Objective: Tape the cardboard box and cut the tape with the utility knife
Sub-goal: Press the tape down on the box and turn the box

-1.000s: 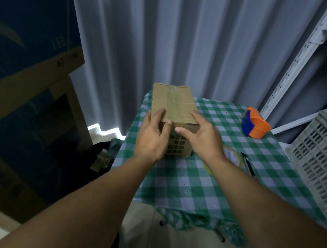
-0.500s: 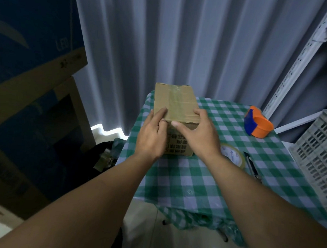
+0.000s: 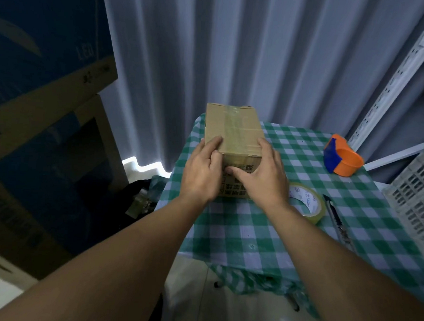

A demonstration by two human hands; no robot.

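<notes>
A small cardboard box [image 3: 232, 129] lies on the checked tablecloth, with a strip of clear tape along its top. My left hand [image 3: 201, 171] lies flat against the box's near left corner, fingers on the top edge. My right hand [image 3: 260, 177] presses on the near face and right edge, its thumb across the printed side. Neither hand grips anything. A roll of clear tape [image 3: 307, 203] lies flat just right of my right wrist. The dark utility knife [image 3: 336, 220] lies on the cloth beside the roll.
An orange and blue tape dispenser [image 3: 341, 159] sits at the table's far right. A white plastic crate [image 3: 417, 200] stands at the right edge. The green checked table [image 3: 250, 239] is small; large cardboard boxes [image 3: 34, 124] lean at the left. A curtain hangs behind.
My right hand slid from the box's top edge down onto its near face, thumb moving left toward my left hand. My left hand's fingers shifted slightly on the top corner.
</notes>
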